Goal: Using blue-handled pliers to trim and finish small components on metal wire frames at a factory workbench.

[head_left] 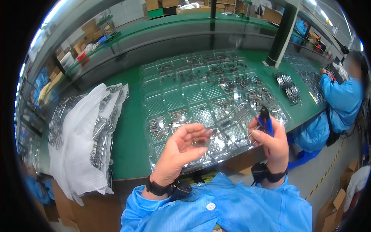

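My right hand (273, 142) is closed round a pair of pliers (269, 127) with blue handles and a dark head pointing up and away from me. My left hand (181, 149) is held palm inward over the near part of a clear plastic tray (158, 94), its thumb apart from the loosely curved fingers and nothing visible in it. The tray is divided into several compartments. Small metal parts (178, 118) lie in many of them, some silvery and some dark. Shiny pieces by my hands are partly hidden and blurred by glare.
White foam sheets (79, 135) layered with metal parts lie at the left on the green bench (129, 149). A bundle of metal parts (288, 87) rests right of the tray, near a dark post (282, 36). Beyond it, a person in blue (342, 94) works at the bench.
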A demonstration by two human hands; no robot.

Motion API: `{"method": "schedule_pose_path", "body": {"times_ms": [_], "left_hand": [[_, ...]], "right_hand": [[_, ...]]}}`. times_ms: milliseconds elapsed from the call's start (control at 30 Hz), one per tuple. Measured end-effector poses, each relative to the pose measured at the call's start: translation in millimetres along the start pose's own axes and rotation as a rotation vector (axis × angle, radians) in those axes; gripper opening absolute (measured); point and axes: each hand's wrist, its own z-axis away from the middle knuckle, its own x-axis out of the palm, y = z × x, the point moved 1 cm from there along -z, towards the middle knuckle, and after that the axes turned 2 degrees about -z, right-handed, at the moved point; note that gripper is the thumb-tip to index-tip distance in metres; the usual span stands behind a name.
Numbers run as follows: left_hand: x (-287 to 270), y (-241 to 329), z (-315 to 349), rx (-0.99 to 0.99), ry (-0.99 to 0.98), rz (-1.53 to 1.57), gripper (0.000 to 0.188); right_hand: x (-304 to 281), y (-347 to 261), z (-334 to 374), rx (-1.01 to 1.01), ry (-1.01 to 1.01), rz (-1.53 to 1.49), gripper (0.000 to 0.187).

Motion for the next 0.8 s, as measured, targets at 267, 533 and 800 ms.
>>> {"method": "schedule_pose_path", "body": {"times_ms": [267, 533, 800], "left_hand": [[11.7, -3.2, -8.8, 0.046, -0.058, -0.205, 0.026], [2.9, -12.8, -14.4, 0.037, 0.092, 0.099, 0.021], [4.5, -17.6, -7.4, -0.075, 0.089, 0.285, 0.018]], "right_hand": [[16.4, -14.8, -14.2, 0.273, -0.451, 0.109, 0.024], [24.4, 11.0, -16.6, -0.128, 0.094, 0.100, 0.022], [42.9, 34.6, 17.9, -0.257, -0.097, 0.692, 0.043]]}}
